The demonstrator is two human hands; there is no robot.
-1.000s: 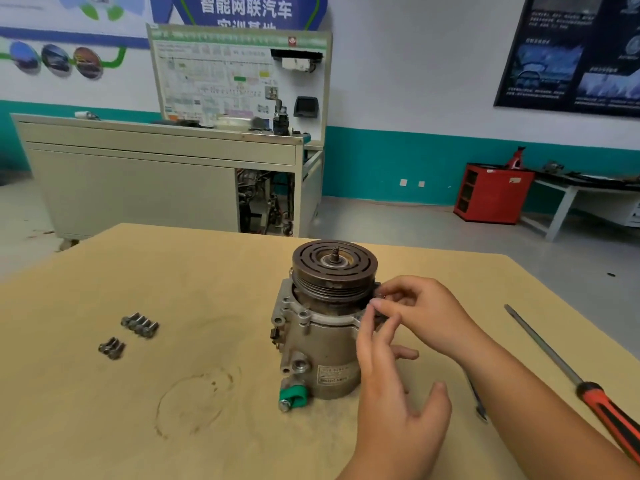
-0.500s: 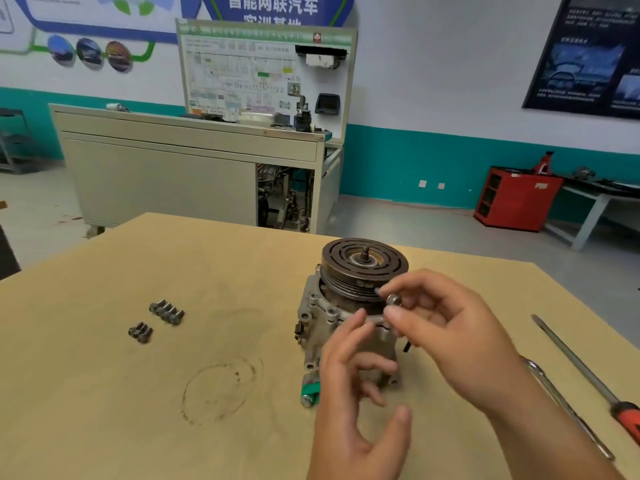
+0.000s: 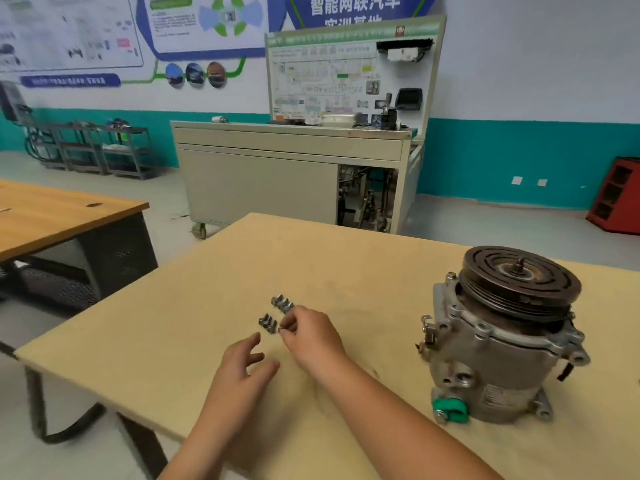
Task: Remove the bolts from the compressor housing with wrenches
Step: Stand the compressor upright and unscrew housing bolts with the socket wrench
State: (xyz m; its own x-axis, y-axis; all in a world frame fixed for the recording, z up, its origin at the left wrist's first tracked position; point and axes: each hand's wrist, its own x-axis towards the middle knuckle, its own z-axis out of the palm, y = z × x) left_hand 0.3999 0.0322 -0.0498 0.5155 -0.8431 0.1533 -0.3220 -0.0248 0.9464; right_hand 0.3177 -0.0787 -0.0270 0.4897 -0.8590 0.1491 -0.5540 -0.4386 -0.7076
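Observation:
The compressor point(image 3: 498, 344) stands upright on the wooden table point(image 3: 194, 327) at the right, dark pulley on top and a green cap low on its front. Loose bolts point(image 3: 282, 303) lie in one small group left of it, with a second group of bolts point(image 3: 267, 322) just in front. My right hand point(image 3: 311, 336) reaches over to them and pinches a bolt at its fingertips beside the nearer group. My left hand point(image 3: 242, 368) hovers just below with relaxed, spread fingers and holds nothing.
A second wooden desk point(image 3: 59, 213) stands at the left. Behind the table is a beige training cabinet point(image 3: 287, 174) with a display board. A red cabinet point(image 3: 616, 195) sits by the far right wall. No wrenches are in view.
My right hand has carried a bolt from the compressor's flange leftward to the loose bolts. My left hand left the housing and followed. The view swung left, so the wrench and screwdriver dropped out of sight.

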